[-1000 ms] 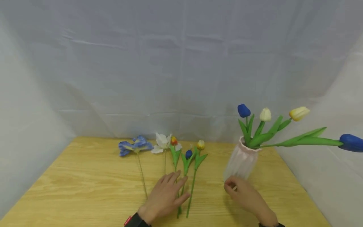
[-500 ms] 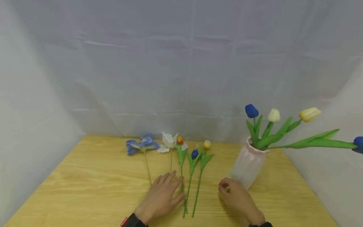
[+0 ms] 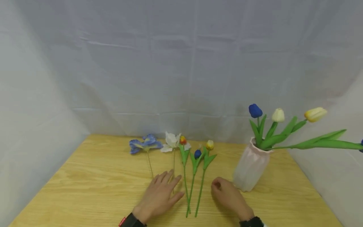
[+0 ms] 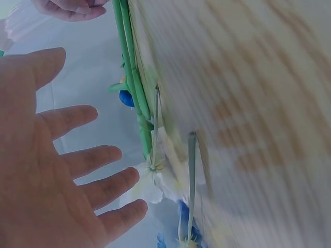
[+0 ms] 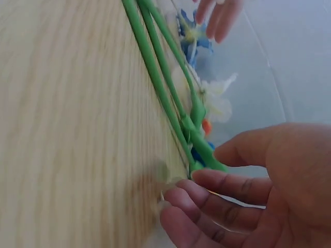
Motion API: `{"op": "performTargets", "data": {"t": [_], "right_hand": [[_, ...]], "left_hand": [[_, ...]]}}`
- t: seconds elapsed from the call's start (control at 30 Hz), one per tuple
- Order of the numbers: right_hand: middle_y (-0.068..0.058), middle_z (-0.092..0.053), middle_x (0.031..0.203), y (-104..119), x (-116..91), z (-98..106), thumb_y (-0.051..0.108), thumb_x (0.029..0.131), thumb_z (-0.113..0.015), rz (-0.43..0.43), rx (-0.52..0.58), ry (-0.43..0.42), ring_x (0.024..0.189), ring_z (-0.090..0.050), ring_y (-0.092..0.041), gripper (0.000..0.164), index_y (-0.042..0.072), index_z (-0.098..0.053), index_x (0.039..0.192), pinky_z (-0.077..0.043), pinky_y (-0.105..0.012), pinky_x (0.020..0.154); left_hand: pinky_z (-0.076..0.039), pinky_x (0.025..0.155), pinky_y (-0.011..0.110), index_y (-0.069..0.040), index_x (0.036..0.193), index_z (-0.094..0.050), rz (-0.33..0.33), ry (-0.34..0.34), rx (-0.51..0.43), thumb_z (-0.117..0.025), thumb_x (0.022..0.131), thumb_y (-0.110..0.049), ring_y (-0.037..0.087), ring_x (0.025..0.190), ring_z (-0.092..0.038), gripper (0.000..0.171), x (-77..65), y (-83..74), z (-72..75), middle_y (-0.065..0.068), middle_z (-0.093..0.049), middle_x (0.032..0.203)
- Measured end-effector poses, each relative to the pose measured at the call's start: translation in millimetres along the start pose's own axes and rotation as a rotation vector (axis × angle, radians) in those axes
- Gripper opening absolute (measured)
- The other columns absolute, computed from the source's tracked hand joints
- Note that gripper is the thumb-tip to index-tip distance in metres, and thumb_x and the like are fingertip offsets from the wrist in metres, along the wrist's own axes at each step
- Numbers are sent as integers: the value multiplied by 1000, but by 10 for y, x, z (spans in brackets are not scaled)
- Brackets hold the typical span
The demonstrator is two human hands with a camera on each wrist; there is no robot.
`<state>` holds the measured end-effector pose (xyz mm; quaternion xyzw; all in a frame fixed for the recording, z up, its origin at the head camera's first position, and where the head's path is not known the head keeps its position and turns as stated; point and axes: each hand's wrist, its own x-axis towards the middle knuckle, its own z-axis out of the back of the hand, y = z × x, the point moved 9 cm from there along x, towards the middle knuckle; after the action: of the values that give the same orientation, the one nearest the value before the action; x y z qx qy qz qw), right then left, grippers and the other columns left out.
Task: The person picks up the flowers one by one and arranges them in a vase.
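My left hand (image 3: 158, 195) is over the table with fingers spread, near the lower stems of the loose flowers; the left wrist view shows nothing in its palm. My right hand (image 3: 230, 196), holding nothing with its fingers loosely curled, is between the vase and the stem of a yellow tulip (image 3: 210, 145). Left of that flower lie a blue tulip (image 3: 197, 154) and a red-orange tulip (image 3: 183, 140), their stems crossing at the bottom. Further left are a white flower (image 3: 171, 139) and a blue-violet flower (image 3: 146, 144), both on thin stems.
A pale pink vase (image 3: 251, 167) stands at the right, holding a blue tulip (image 3: 255, 111), a white tulip (image 3: 278, 115), a yellow tulip (image 3: 315, 114) and a long stem (image 3: 326, 144) leaning far right. Grey cloth (image 3: 170, 78) hangs behind the wooden table (image 3: 85, 176).
My right hand has moved left, from in front of the vase toward the loose tulip stems. My left hand has drawn slightly left off the tulip stems. The head view has shifted a little left.
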<state>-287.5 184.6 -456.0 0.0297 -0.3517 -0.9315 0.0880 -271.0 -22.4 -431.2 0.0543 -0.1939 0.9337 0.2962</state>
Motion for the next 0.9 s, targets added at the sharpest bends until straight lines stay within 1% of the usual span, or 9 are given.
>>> {"op": "performTargets", "data": {"t": [0.1, 0.27, 0.37, 0.5, 0.6, 0.73, 0.8, 0.9], "right_hand": [[-2, -65, 92, 61, 67, -25, 17, 97, -53, -1, -10, 7, 82, -60, -15, 19, 3, -65, 103, -53, -37, 70], [-2, -64, 87, 131, 161, -68, 17, 95, -56, -18, -8, -7, 74, -58, -13, 19, 2, -66, 100, -51, -34, 64], [0, -62, 80, 125, 205, -120, 16, 93, -57, -38, 18, -10, 68, -56, -12, 19, 0, -66, 99, -49, -30, 58], [1, -59, 65, 104, 280, -179, 14, 93, -57, -57, 41, -15, 55, -54, -11, 17, -1, -65, 95, -44, -26, 48], [1, -58, 55, 88, 342, -216, 15, 93, -57, -76, 43, -12, 47, -52, -11, 18, 3, -66, 83, -41, -24, 42], [1, -56, 48, 63, 396, -256, 16, 92, -59, -107, 48, -12, 42, -51, -11, 29, 8, -61, 65, -41, -24, 39], [2, -56, 47, 34, 410, -271, 14, 91, -60, -133, 58, -11, 41, -52, -12, 31, 9, -60, 61, -41, -23, 39], [0, -57, 46, 4, 434, -279, 10, 88, -60, -156, 87, -7, 41, -56, -13, 32, 7, -59, 56, -43, -22, 39]], "left_hand": [[-33, 103, 57, -13, 138, -51, 14, 2, 17, -49, 98, -46, 40, 128, -40, 53, -7, 31, 7, 20, -41, 143], [-34, 103, 57, -14, 138, -52, 35, -1, 18, -48, 97, -49, 40, 128, -40, 54, -20, 77, 34, 20, -40, 144], [-34, 102, 58, -13, 137, -52, 40, -5, 16, -47, 97, -51, 41, 127, -40, 55, -35, 96, 53, 20, -41, 143], [-33, 103, 58, -13, 138, -52, 52, -8, 20, -46, 98, -51, 41, 128, -39, 56, -56, 122, 74, 21, -41, 143], [-33, 103, 59, -13, 138, -52, 58, -15, 18, -45, 98, -52, 41, 129, -39, 57, -69, 135, 96, 20, -40, 144], [-33, 102, 60, -12, 137, -52, 52, -23, 13, -46, 98, -51, 41, 129, -39, 56, -80, 131, 117, 21, -41, 143], [-33, 102, 60, -12, 137, -52, 44, -24, 14, -47, 98, -49, 41, 129, -39, 54, -80, 118, 120, 21, -41, 143], [-33, 103, 59, -13, 137, -53, 39, -25, 17, -49, 98, -47, 40, 129, -39, 52, -80, 103, 136, 20, -41, 143]]}}
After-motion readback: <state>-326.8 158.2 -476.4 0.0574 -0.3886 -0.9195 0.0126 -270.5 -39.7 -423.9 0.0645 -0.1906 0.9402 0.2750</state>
